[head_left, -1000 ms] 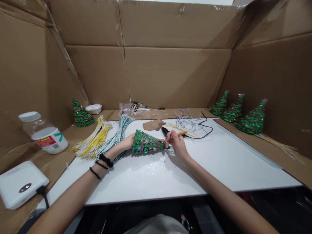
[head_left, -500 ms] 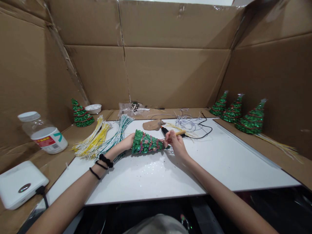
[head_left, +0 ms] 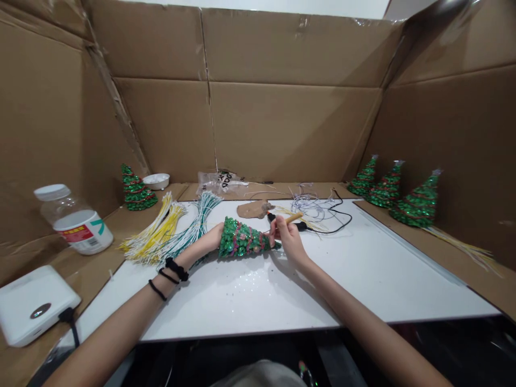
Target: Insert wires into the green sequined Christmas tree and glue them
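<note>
Tree (head_left: pixel 244 237), small, cone-shaped and glittering green, is tipped on its side over the middle of the desk (head_left: pixel 250 312), wide base toward the left hand (head_left: pixel 213 238) and narrow tip toward the right hand (head_left: pixel 289 239). Reddish garland winds around it, with small pink and purple ornaments among the green. The left fingers are hidden behind the base, so one cannot tell how they are set; the right ones pinch a tan stick (head_left: pixel 295 217) close to the tip.

The white desktop is sprinkled with shiny specks below the tree. Yellow-and-white wires (head_left: pixel 161 234) and green-and-white wires (head_left: pixel 203 215) lie at left; a black cord (head_left: pixel 342 221) curls behind the right hand. Creased cardboard walls (head_left: pixel 282 129) enclose three sides. Three similar trees (head_left: pixel 417 204) stand at right, a fourth (head_left: pixel 137 192) at left beside a white dish (head_left: pixel 156 181), with a white-lidded jar (head_left: pixel 78 228) nearer the person.
</note>
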`<state>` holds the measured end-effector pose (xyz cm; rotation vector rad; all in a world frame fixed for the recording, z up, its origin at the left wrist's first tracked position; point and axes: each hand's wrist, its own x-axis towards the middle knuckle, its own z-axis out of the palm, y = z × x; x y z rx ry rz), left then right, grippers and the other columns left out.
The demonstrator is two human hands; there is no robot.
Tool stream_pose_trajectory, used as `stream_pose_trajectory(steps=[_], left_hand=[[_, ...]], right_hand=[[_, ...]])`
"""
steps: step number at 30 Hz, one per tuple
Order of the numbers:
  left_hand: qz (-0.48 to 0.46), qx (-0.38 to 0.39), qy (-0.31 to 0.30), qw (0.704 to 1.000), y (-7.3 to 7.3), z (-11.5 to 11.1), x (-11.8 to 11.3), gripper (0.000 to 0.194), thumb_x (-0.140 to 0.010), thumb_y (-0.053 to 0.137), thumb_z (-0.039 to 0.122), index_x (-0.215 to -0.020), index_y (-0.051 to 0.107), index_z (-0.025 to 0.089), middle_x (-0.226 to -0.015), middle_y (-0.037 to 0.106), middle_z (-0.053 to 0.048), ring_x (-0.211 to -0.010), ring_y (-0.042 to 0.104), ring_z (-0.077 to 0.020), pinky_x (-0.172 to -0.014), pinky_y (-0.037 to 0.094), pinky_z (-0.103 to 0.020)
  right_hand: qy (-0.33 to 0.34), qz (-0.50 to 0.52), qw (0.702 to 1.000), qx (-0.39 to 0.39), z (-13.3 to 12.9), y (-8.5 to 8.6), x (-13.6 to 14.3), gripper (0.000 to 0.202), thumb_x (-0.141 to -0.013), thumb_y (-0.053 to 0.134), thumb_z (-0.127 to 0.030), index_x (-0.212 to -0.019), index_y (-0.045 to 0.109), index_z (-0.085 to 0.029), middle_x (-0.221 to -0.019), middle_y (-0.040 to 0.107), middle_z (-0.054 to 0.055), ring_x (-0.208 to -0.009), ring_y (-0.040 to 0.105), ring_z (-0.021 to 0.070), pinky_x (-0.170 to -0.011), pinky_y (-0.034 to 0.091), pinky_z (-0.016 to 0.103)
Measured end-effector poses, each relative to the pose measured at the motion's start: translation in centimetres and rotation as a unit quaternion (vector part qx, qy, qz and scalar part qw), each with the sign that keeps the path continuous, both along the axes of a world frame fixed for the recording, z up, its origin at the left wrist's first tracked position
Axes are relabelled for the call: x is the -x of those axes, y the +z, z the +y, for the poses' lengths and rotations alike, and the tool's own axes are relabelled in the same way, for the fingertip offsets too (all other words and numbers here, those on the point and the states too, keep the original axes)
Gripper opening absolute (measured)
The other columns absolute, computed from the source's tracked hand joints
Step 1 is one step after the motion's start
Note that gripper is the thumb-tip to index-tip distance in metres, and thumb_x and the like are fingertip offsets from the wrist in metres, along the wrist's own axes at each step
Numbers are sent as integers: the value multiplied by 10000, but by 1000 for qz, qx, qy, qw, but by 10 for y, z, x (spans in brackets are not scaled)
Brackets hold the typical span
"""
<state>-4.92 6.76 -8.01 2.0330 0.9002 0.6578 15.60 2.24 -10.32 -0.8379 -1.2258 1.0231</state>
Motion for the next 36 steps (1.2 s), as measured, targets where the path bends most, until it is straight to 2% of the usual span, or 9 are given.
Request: stream_pose_trajectory(steps=[9,16,19,22,24,27,32,34,36], left_hand=[[-18,-6,-8,1000,-8,5,3,382,-758,524,426,-972,624,125,-896,703,-77,-943,588,-252,-888,456,-373],[-13,27,-16,999,2,-1,2,337,-726,549,365,-956,629,132,-868,696,-61,-875,580,-231,-835,455,-341],[10,95,13,995,4,1,6,242,-667,570,284,-848,633,137,-714,655,-25,-701,551,-190,-681,451,-299],[15,196,58,979,4,5,12,80,-603,543,195,-662,569,148,-508,493,36,-470,379,-100,-473,311,-233],[-11,253,51,966,4,8,15,46,-562,540,160,-589,503,155,-468,402,57,-434,277,-68,-439,214,-217],[-79,340,10,937,6,12,21,117,-537,544,172,-514,430,162,-458,355,52,-432,257,-62,-435,184,-213],[-173,480,-41,859,11,11,33,199,-561,580,296,-506,447,159,-472,374,22,-433,327,-89,-432,219,-227],[-178,495,-41,849,11,9,34,317,-618,616,435,-547,494,151,-487,399,16,-440,347,-97,-425,221,-230],[-168,485,-17,858,11,6,31,458,-632,622,590,-568,522,148,-470,387,31,-421,322,-85,-408,193,-228]], right_hand=[[22,-68,997,10,14,17,7,512,-785,444,-649,-525,421,-209,-328,437,-52,-319,418,93,-434,400,237],[19,-52,998,-13,14,12,7,479,-839,420,-583,-538,404,-211,-336,431,-56,-330,409,90,-455,397,237],[12,-53,998,-19,13,11,6,477,-846,421,-571,-538,397,-208,-341,423,-59,-332,402,84,-458,396,232],[0,-57,998,-23,13,10,6,485,-846,424,-569,-527,395,-205,-346,416,-63,-339,394,76,-509,432,236],[-3,-54,998,-25,13,10,6,486,-840,433,-572,-526,401,-203,-349,421,-65,-341,391,71,-568,464,248],[8,-29,999,-29,14,8,6,477,-827,456,-574,-531,398,-204,-345,411,-78,-336,386,63,-683,494,275],[39,16,999,-22,15,5,5,462,-823,474,-565,-541,416,-204,-347,412,-79,-342,393,68,-713,509,301],[39,19,999,-23,15,5,6,464,-827,471,-563,-539,420,-203,-348,412,-76,-345,392,70,-700,509,298],[38,17,999,-22,15,4,6,468,-832,463,-562,-536,415,-203,-346,408,-76,-344,387,69,-694,508,295]])
